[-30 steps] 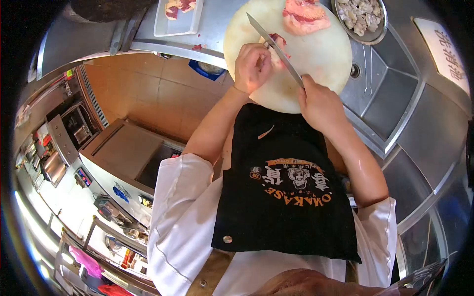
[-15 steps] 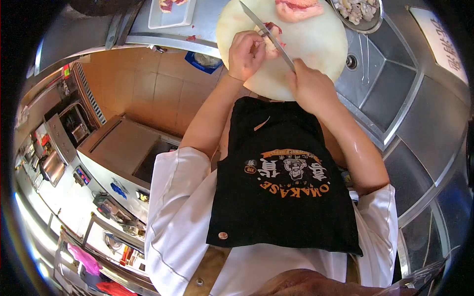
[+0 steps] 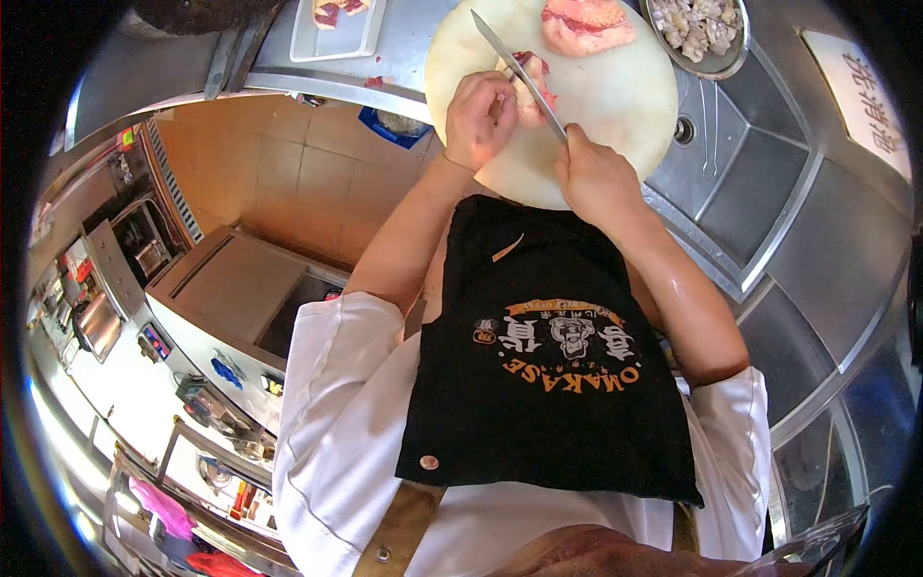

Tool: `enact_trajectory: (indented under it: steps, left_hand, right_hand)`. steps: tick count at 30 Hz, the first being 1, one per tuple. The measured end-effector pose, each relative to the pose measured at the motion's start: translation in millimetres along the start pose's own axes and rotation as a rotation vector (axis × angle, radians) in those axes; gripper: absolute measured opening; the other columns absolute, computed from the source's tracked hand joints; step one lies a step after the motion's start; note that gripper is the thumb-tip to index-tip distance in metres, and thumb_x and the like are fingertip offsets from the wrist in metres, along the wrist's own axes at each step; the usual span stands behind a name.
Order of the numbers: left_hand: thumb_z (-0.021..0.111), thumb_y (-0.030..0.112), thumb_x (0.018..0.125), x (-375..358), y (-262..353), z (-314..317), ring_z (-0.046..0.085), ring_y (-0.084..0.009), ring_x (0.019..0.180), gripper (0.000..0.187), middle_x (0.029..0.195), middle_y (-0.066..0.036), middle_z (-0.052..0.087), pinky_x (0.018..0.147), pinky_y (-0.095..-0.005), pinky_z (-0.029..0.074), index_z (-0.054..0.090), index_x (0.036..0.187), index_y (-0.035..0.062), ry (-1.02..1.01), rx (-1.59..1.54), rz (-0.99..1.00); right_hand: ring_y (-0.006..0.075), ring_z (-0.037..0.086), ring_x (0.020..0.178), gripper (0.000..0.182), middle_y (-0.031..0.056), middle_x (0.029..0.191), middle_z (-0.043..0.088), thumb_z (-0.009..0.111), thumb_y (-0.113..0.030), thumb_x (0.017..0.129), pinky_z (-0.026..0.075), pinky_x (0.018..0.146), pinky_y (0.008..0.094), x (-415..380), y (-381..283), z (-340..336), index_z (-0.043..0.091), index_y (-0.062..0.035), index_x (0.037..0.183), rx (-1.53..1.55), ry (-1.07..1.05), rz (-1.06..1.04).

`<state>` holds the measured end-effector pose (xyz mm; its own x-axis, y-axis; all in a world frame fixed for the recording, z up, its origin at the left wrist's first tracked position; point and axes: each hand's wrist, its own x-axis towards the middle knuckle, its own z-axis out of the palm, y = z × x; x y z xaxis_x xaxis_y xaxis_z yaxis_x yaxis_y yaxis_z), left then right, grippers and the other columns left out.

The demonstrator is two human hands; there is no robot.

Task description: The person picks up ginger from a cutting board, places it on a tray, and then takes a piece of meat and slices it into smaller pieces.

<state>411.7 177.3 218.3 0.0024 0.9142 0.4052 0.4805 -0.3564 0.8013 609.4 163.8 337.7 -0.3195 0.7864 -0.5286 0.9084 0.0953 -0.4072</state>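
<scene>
My right hand (image 3: 598,175) is closed round the handle of a long kitchen knife (image 3: 507,56). Its blade slants up and left across a small piece of raw meat (image 3: 529,108), red with pale fat. My left hand (image 3: 481,120) has curled fingers against the left side of that piece, close to the blade; the fingertips are partly hidden. Under both lies a round white cutting board (image 3: 615,115). A larger chunk of raw meat (image 3: 588,27) with a thick fat layer rests on the far part of the board.
A white tray (image 3: 336,50) with meat pieces stands at the upper left, with small scraps beside it. On the right a metal bowl (image 3: 738,60) holds pale chunks, above a steel sink (image 3: 735,183) containing tongs (image 3: 711,130). A blue container (image 3: 394,127) is below the counter.
The view has shifted slightly. My right hand and the knife handle have moved a little left, the blade still across the meat. My left hand stays by the piece.
</scene>
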Motion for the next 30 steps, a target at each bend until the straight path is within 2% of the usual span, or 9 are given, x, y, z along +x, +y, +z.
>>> enact_trajectory:
  steps: [5,8,11,13,19,21,26,29,30]
  left_hand:
    - [0.074,-0.002,0.083,0.8,4.3,-1.9,0.066,-0.0344,0.099,0.018,0.106,-0.016,0.070,0.085,-0.0397,0.054,0.065,0.098,0.0025,-0.006,0.007,-0.031]
    - [0.074,-0.006,0.077,2.5,4.8,-0.3,0.065,-0.0327,0.092,0.021,0.103,-0.013,0.069,0.077,-0.0393,0.055,0.065,0.094,0.0032,0.034,-0.015,-0.016]
    - [0.074,-0.005,0.078,-0.1,5.2,4.4,0.064,-0.0328,0.092,0.021,0.104,-0.013,0.068,0.077,-0.0393,0.054,0.064,0.094,0.0033,0.053,-0.002,-0.083]
    - [0.075,-0.005,0.079,-3.1,1.7,9.1,0.064,-0.0328,0.093,0.021,0.103,-0.013,0.068,0.077,-0.0392,0.054,0.064,0.095,0.0038,0.054,0.037,-0.042]
    - [0.076,-0.003,0.080,0.6,-3.5,10.2,0.063,-0.0326,0.093,0.024,0.102,-0.013,0.067,0.078,-0.0394,0.054,0.063,0.099,0.0051,0.019,0.037,-0.022]
    - [0.076,-0.002,0.080,-0.1,-0.2,9.8,0.064,-0.0322,0.092,0.024,0.102,-0.013,0.067,0.078,-0.0394,0.054,0.063,0.099,0.0053,0.024,0.037,-0.004]
    - [0.076,-0.001,0.080,2.1,1.3,8.7,0.065,-0.0308,0.090,0.023,0.103,-0.013,0.069,0.077,-0.0388,0.054,0.065,0.099,0.0057,0.018,0.042,-0.014]
    - [0.077,0.003,0.085,0.5,3.4,6.2,0.068,-0.0329,0.098,0.021,0.107,-0.014,0.071,0.086,-0.0398,0.056,0.065,0.103,0.0051,-0.018,0.038,-0.101]
    - [0.076,0.002,0.083,1.9,1.3,6.6,0.067,-0.0322,0.096,0.021,0.106,-0.013,0.071,0.083,-0.0396,0.056,0.065,0.101,0.0052,-0.007,0.034,-0.070]
  right_hand:
    - [0.0492,0.069,0.083,0.031,0.0296,0.085,0.070,0.050,-0.028,0.104,0.053,0.077,0.0610,22.2,6.1,2.2,0.057,-0.0021,0.119,0.029,0.045,0.000]
    - [0.0487,0.070,0.084,0.032,0.0297,0.087,0.070,0.050,-0.028,0.104,0.053,0.078,0.0606,32.5,7.6,8.7,0.057,-0.0026,0.122,0.074,0.093,-0.047]
    - [0.0486,0.070,0.085,0.035,0.0300,0.089,0.071,0.050,-0.029,0.104,0.053,0.078,0.0607,38.8,-1.0,6.7,0.057,-0.0024,0.125,0.112,0.103,-0.040]
    - [0.0486,0.070,0.085,0.037,0.0302,0.090,0.071,0.050,-0.029,0.104,0.053,0.078,0.0607,34.5,-0.8,4.2,0.057,-0.0013,0.127,0.138,0.113,-0.048]
    - [0.0491,0.070,0.085,0.038,0.0308,0.089,0.071,0.049,-0.028,0.105,0.053,0.078,0.0607,-19.9,21.3,2.8,0.055,0.0025,0.127,0.132,0.068,-0.045]
    - [0.0495,0.070,0.084,0.037,0.0310,0.088,0.071,0.048,-0.028,0.105,0.053,0.078,0.0608,-32.2,23.8,3.0,0.055,0.0023,0.126,0.085,-0.043,0.061]
    - [0.0498,0.069,0.083,0.035,0.0311,0.086,0.070,0.048,-0.027,0.106,0.053,0.078,0.0610,-16.7,21.6,5.8,0.055,0.0015,0.124,0.037,-0.074,0.083]
    - [0.0501,0.069,0.084,0.035,0.0308,0.086,0.070,0.048,-0.027,0.105,0.053,0.079,0.0608,-3.7,21.3,7.2,0.056,0.0007,0.125,0.030,-0.050,0.047]
    - [0.0503,0.069,0.084,0.035,0.0309,0.087,0.070,0.048,-0.027,0.105,0.053,0.079,0.0607,3.3,20.8,8.2,0.056,0.0004,0.125,0.025,-0.051,0.044]
